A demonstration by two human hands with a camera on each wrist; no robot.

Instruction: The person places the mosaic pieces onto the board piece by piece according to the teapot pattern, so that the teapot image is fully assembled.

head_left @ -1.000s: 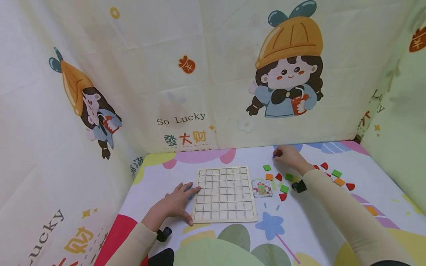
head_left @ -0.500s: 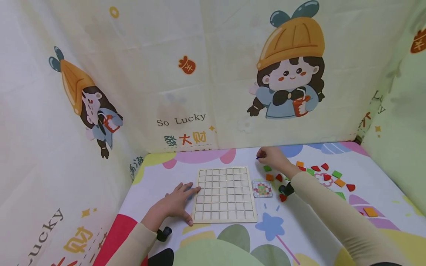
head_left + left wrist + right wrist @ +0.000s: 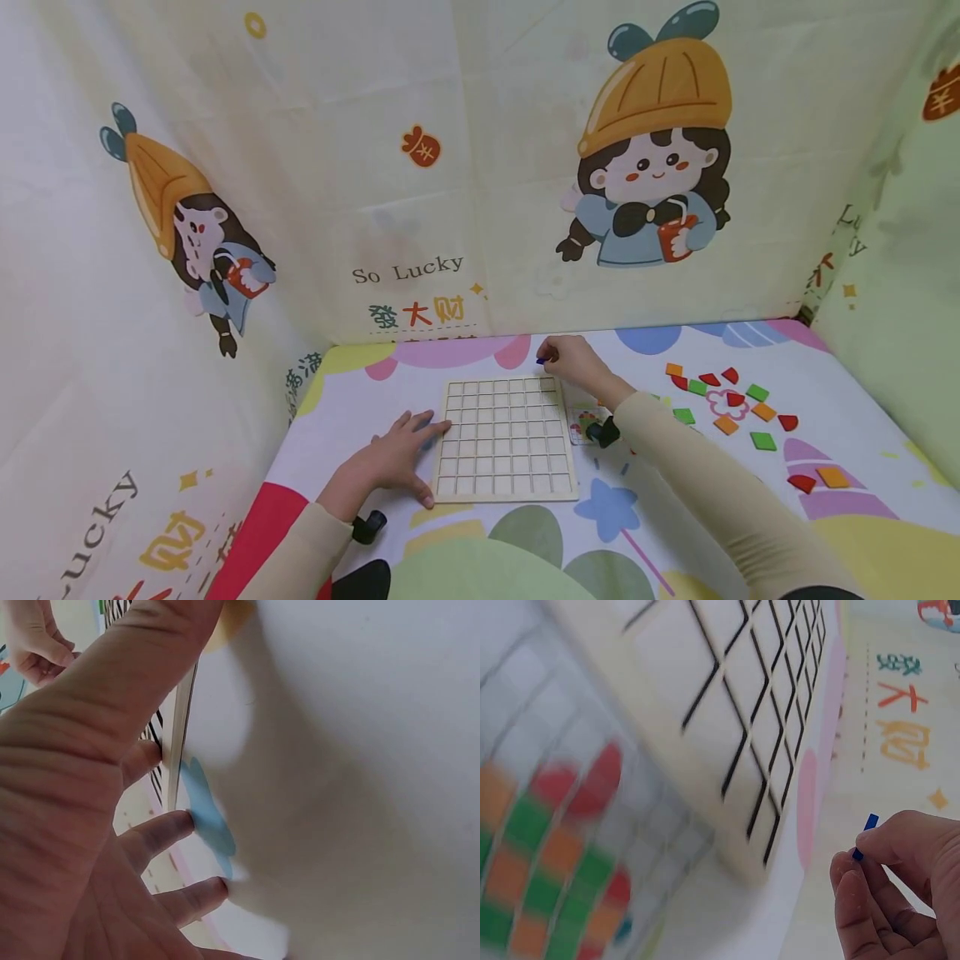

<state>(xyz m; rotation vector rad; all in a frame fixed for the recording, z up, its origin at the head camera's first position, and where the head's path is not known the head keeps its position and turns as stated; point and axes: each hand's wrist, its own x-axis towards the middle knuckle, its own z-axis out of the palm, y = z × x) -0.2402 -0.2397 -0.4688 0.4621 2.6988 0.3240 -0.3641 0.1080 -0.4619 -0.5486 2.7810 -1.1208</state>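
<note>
A pale wooden grid board [image 3: 506, 439] with square cells lies on the table. At its left edge my left hand [image 3: 393, 454] rests with fingers spread, a fingertip and the thumb against the frame; in the left wrist view its fingers [image 3: 161, 836] reach along the board's side. My right hand [image 3: 573, 362] is over the board's far right corner. Thumb and fingers pinch a small blue piece [image 3: 870, 825], thin and seen edge-on in the right wrist view. Beside the board lies a pattern card [image 3: 547, 877] with coloured squares, partly hidden by the right wrist in the head view.
Right of the board lie scattered red rounded pieces [image 3: 787, 422], green squares [image 3: 763, 441] and orange squares [image 3: 832, 477]. Printed cloth walls [image 3: 495, 208] rise behind and on both sides. The right sleeve [image 3: 720, 483] passes over part of the table.
My right hand has moved left with the blue piece, from beyond the loose pieces to the board's far right corner. My left hand has stayed at the board's edge.
</note>
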